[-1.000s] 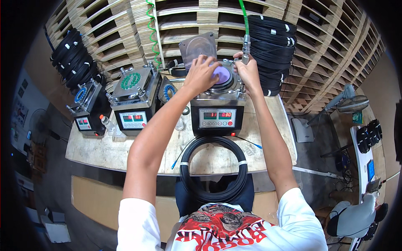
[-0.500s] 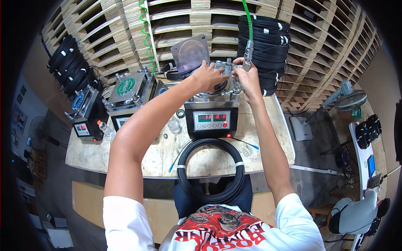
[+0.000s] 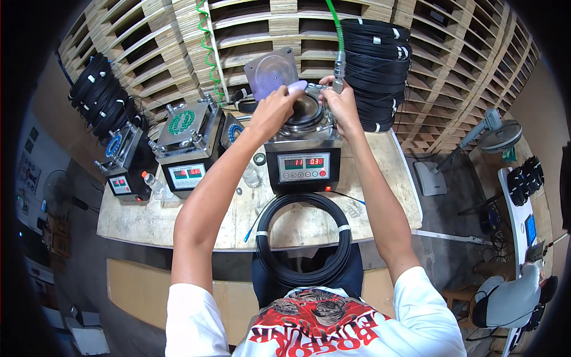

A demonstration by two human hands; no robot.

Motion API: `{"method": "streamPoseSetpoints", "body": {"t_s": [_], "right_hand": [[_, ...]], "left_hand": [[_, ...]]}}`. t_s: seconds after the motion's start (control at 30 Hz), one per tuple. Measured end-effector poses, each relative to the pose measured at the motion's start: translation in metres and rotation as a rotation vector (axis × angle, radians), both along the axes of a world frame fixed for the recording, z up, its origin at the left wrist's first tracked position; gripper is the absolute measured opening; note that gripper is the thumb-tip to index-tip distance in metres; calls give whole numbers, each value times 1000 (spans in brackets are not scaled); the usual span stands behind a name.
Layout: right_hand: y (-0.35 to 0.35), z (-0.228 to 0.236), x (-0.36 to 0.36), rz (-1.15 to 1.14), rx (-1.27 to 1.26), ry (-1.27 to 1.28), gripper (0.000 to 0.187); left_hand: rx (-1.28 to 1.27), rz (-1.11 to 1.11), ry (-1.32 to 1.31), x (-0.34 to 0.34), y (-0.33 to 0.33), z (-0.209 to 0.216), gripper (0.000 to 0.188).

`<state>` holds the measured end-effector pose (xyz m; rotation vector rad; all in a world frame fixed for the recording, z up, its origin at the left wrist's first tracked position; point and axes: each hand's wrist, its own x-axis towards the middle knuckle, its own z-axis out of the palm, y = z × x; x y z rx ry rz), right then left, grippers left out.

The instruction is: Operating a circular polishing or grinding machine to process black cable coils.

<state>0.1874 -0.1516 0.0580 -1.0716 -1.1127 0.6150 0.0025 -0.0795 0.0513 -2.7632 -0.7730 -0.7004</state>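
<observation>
My left hand (image 3: 275,112) grips a lavender piece (image 3: 297,87), perhaps a cloth, beside the open top of a polishing machine (image 3: 306,166). The machine's dark round platen (image 3: 306,110) shows between my hands. On its right side, my right hand (image 3: 344,108) is closed around a metal air nozzle (image 3: 338,74) at the end of a green hose (image 3: 333,18). My fingers hide the nozzle's lower end. A square translucent plate (image 3: 270,71) with a round mark leans upright behind the machine. In front lies a coil of black cable (image 3: 303,276), bound with white bands and overhanging the table edge.
Two similar machines (image 3: 187,172) (image 3: 121,181) stand to the left, topped with green and blue rings of connectors. Small bottles (image 3: 251,177) (image 3: 152,184) sit near them. Stacked black coils (image 3: 376,77) rise behind at right. A fan (image 3: 499,138) and a seated person (image 3: 511,297) are farther right.
My left hand has moved left off the platen, and the lavender piece now shows in it. The nozzle and hose have shifted left with my right hand. The machine's display reading has changed.
</observation>
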Motion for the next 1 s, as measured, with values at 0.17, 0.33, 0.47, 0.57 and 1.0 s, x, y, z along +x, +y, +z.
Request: {"method": "streamPoseSetpoints", "body": {"t_s": [0.17,0.33,0.47,0.57,1.0], "right_hand": [[-11,-9,-21,57,47,141,14],[-4,-26,-38,116,129,172,13],[3,-32,-57,107,136,209,12],[7,-37,-61,101,143,191,10],[12,-49,-57,-45,179,238,10]], "left_hand": [[-171,93,-379,-25,0,4,50],[-227,169,-495,-25,-15,-10,49],[-177,174,-625,-23,-20,-20,54],[-181,164,-618,-24,-22,-28,54],[-197,98,-629,-29,-22,-30,53]]}}
